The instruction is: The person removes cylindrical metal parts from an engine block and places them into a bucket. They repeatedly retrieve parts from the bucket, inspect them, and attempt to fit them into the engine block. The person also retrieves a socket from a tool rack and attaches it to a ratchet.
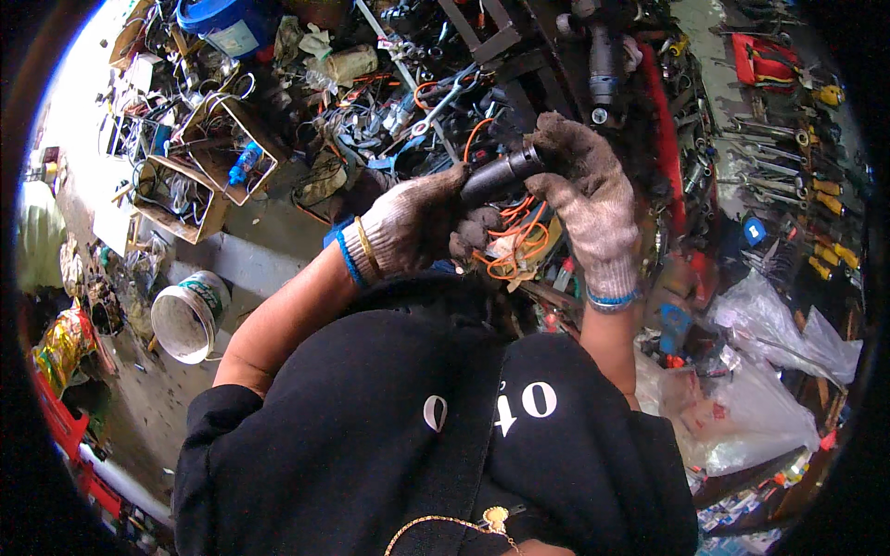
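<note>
My left hand (415, 221), in a soiled whitish knit glove with a blue cuff edge, is closed around one end of a black metal cylinder (501, 178). The cylinder tilts up toward the right and has a stepped collar at its far end. My right hand (593, 199), gloved the same way and darkly stained, has its fingers and thumb curled about that collar end. Part of the cylinder is hidden under the left glove. Beyond the right hand, a dark cylindrical tool or part (603, 69) points toward me from a black metal frame (501, 42).
Wrenches and loose metal parts (399, 120) are heaped ahead, with orange cord (528, 243) below my hands. Open boxes (232, 153) and a white bucket (185, 320) lie left; a blue bucket (222, 23) stands behind. Rows of wrenches (769, 157) and plastic bags (751, 408) lie right.
</note>
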A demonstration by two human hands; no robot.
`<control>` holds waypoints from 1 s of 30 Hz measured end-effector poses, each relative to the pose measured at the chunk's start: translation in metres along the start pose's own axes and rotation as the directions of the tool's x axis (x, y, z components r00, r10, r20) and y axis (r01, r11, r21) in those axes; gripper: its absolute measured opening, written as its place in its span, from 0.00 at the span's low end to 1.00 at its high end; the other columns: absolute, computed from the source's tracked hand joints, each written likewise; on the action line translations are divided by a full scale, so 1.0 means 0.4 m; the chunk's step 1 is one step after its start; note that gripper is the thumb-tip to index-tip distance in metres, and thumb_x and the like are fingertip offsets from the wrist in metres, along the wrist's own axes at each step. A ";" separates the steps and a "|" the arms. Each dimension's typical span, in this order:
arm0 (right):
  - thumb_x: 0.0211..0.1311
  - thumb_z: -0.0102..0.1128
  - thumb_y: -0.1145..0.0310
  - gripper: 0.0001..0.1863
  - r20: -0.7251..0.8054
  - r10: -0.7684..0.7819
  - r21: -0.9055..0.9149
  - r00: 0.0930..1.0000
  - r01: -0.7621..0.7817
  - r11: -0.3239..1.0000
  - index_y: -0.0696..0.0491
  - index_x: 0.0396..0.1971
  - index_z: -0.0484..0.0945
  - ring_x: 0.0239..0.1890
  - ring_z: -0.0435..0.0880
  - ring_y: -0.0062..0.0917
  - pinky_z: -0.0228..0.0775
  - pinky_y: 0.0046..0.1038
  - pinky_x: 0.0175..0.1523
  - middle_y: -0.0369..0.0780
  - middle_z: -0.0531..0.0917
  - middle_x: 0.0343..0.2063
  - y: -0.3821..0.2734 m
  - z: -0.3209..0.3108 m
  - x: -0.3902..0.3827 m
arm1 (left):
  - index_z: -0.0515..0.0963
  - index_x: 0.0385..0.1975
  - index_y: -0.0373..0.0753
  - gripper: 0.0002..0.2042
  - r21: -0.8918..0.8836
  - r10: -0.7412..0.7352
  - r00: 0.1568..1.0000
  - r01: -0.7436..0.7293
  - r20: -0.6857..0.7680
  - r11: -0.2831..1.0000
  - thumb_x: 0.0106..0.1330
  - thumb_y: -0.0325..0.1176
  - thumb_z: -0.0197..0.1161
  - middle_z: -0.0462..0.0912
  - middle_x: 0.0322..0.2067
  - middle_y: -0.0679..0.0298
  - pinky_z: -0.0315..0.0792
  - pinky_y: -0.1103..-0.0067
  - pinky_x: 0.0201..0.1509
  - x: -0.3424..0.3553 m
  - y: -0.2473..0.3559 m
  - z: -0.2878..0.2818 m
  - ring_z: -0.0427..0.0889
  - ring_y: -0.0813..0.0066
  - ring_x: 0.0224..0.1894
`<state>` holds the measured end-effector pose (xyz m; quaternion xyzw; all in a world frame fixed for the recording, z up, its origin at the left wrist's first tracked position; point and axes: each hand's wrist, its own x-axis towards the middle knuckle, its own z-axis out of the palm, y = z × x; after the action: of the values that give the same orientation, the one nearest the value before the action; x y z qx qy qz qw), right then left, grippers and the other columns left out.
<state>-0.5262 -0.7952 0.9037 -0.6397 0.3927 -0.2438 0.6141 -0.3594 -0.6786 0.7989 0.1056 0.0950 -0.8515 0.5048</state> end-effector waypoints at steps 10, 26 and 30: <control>0.56 0.61 0.89 0.30 0.014 0.015 -0.138 1.000 -0.013 0.990 0.59 0.60 0.72 0.56 0.79 0.24 0.74 0.26 0.61 0.40 0.79 0.57 0.010 0.060 0.029 | 0.69 0.56 0.37 0.23 -0.172 -0.054 0.993 0.036 -0.101 0.985 0.76 0.51 0.49 0.83 0.33 0.52 0.76 0.86 0.19 -0.021 0.026 -0.005 0.82 0.71 0.23; 0.61 0.58 0.86 0.23 0.110 0.173 -0.341 0.979 -0.126 0.932 0.60 0.58 0.75 0.58 0.78 0.25 0.73 0.27 0.62 0.42 0.79 0.58 0.020 0.038 0.086 | 0.72 0.48 0.34 0.21 -0.346 -0.131 0.977 0.183 0.168 0.920 0.77 0.49 0.48 0.86 0.28 0.51 0.82 0.82 0.20 0.055 0.037 -0.112 0.86 0.69 0.21; 0.62 0.57 0.85 0.22 0.107 0.228 -0.328 0.968 -0.182 0.927 0.61 0.57 0.75 0.57 0.79 0.26 0.74 0.28 0.62 0.43 0.79 0.58 0.044 0.024 0.101 | 0.73 0.46 0.35 0.22 -0.326 -0.182 0.981 0.192 0.062 0.926 0.76 0.52 0.47 0.84 0.26 0.56 0.72 0.86 0.10 0.082 0.031 -0.115 0.81 0.74 0.15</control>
<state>-0.4989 -0.8210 0.8784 -0.7008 0.4465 -0.0656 0.5525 -0.3600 -0.6995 0.7449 -0.0032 0.2380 -0.8693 0.4331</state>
